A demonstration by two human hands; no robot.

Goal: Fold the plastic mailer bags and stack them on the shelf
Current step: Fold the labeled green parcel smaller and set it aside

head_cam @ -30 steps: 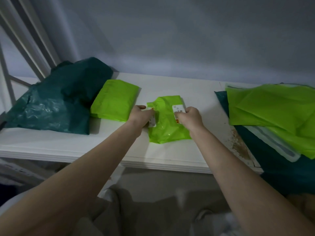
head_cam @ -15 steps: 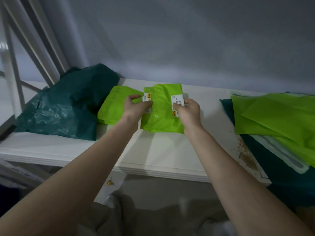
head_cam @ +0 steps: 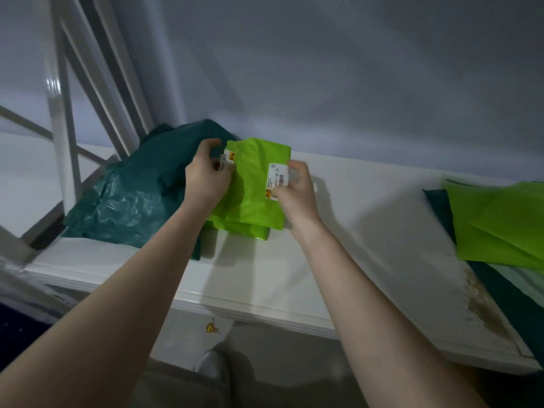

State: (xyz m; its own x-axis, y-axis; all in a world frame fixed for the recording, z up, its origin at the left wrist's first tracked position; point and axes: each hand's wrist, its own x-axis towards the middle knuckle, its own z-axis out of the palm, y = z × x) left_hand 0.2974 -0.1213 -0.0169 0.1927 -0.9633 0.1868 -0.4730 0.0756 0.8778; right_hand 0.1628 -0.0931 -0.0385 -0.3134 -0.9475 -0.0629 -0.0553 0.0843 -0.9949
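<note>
Both hands, the left hand (head_cam: 206, 176) and right hand (head_cam: 294, 189), gripping the folded bag (head_cam: 253, 187), had carried it toward 10 o'clock over the earlier folded bag (head_cam: 250, 231), nearly stacking it.

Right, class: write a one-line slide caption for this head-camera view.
Both hands, left hand and right hand, hold a folded lime mailer over another on the white shelf.

The lime-green mailer bag (head_cam: 253, 195) is showing smooth, slightly glossy plastic with paper labels (head_cam: 276, 179); the teal bag (head_cam: 132, 201) at 9 o'clock is showing crinkled, shiny plastic.
</note>
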